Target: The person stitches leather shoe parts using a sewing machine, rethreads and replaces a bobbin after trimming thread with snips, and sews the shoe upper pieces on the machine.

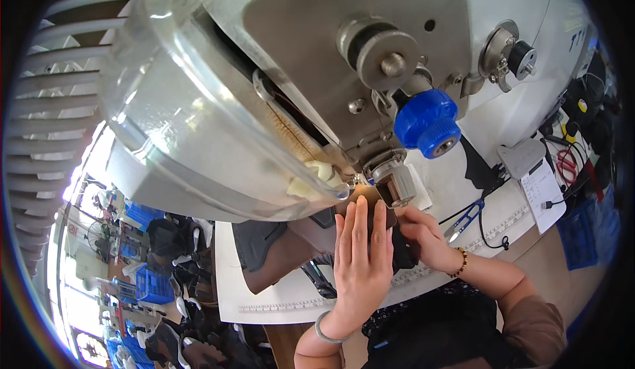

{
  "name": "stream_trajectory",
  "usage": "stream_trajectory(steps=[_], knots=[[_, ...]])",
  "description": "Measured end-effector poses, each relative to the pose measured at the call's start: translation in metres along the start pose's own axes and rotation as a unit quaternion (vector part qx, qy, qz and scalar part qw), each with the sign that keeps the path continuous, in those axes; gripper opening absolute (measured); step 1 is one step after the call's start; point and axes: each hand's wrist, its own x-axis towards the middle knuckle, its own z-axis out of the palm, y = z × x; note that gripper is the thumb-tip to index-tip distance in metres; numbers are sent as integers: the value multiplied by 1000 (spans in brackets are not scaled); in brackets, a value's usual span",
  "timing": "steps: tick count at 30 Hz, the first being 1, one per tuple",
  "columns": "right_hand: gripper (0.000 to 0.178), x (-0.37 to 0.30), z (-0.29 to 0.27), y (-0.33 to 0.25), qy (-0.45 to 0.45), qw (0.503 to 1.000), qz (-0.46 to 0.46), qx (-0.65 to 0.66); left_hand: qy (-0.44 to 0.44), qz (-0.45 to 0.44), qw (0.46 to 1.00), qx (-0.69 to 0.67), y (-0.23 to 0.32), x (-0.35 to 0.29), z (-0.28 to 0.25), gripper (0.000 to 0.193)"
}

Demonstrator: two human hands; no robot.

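A sewing machine (294,45) with a blue tension knob (427,123) fills the upper middle. Under its lit needle area lies a brown and black fabric piece (278,253), which spreads left over the white table. My left hand (360,250) rests flat on this fabric just in front of the needle, fingers stretched out and pointing at the machine. Close to its right, my right hand (426,237) has its fingers curled at the fabric's dark right edge, pinching it; the fingertips are partly hidden. A clear plastic guard (198,118) hangs over the left side of the machine head.
Blue-handled thread snips (469,218) lie on the white table (297,313) right of my right hand, by a black cord. A ruler strip runs along the front edge. Farther right are a paper sheet (542,194) and cables; blue crates (154,284) and dark pieces stand left.
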Motion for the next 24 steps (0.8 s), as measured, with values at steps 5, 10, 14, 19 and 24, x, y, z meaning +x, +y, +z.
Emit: stream_trajectory(steps=[5,10,14,19,24], knots=[[19,-5,-4,5,-40,995,-66,-57,-27,6,999,43,3,2,1,36],[21,-7,4,14,-25,997,-77,10,-8,11,1000,8,-1,1,2,37],[23,-16,15,26,11,996,-82,45,-12,14,1000,2,-8,1,-2,38],[28,-29,30,45,45,985,-118,-120,-24,41,998,-40,-24,1,-7,40],[34,-43,38,52,3,974,-152,-167,-41,0,996,-73,-7,7,-11,49]])
